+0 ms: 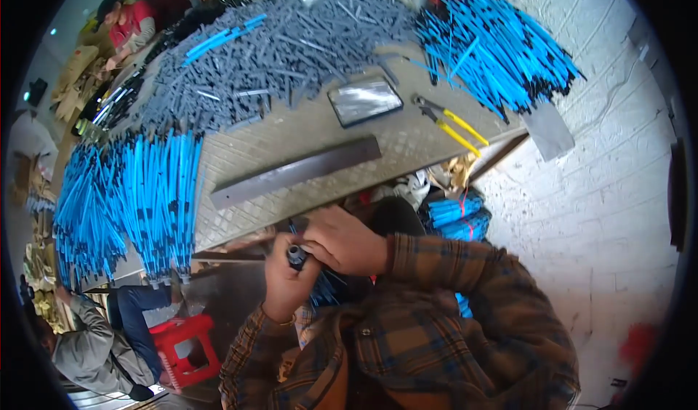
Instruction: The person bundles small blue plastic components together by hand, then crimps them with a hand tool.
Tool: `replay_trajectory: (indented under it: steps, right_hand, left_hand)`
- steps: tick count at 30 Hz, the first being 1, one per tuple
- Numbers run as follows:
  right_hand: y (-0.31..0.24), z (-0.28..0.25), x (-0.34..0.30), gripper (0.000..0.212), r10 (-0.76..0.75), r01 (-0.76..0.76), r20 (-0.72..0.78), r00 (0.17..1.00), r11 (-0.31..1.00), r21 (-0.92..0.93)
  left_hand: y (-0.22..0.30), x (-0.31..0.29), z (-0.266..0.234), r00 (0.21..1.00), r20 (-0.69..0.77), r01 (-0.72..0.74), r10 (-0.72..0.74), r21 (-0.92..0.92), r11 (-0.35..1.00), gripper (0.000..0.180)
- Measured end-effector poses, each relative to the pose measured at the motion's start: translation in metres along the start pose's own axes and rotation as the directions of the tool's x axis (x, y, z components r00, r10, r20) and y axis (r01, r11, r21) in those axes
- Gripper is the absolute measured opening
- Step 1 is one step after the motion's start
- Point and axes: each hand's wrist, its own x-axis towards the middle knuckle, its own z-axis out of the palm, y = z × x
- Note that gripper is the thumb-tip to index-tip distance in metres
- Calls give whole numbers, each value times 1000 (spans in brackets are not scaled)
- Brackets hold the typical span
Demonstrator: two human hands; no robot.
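Note:
Just off the table's near edge, my left hand [285,283] is closed around a dark tube-like piece [296,257], whose round, hollow-looking end points up. My right hand [347,241] meets it from the right, fingers bent and pressed against the left hand's thumb side. Whatever its fingertips pinch is hidden, and most of the dark piece is covered by my hands. A dark flat metal bar [298,171] lies on the table just beyond them. Farther right are yellow-handled pliers [454,128] and a dark rectangular case with a shiny top [365,102].
Grey short tubes [291,50] form a wide heap across the table [280,135]. Bundles of blue rods with black parts lie at left [156,203] and far right [494,43]. Someone in grey sits beside a red stool [185,352]; another person in red [131,25] works farther back.

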Motion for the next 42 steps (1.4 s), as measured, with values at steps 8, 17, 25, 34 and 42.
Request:
replay_trajectory:
  steps: [8, 17, 25, 34, 42]
  right_hand:
    - [55, -128, -2, 18, 12, 98, 162, 987, 753, -650]
    - [129, -209, -46, 28, 251, -157, -49, 967, 430, -889]
    - [50, -184, -17, 8, 794, -801, 123, 595, 572, 177]
    - [-13, -105, 14, 21, -100, 345, 466, 879, 808, -477]
    - [-15, -100, 19, 22, -142, 398, 473, 869, 768, -502]
  left_hand:
    - [-18, 8, -4, 987, 86, 149, -134, -200, 968, 16]
    - [-21, 11, -7, 990, 73, 134, -119, -252, 958, 17]
    - [-11, 2, -12, 990, 76, 130, -115, -240, 962, 18]
    - [1, -7, -11, 996, 23, 84, -82, -183, 979, 27]
    - [-6, -11, -14, 993, 58, 113, -105, -164, 980, 29]
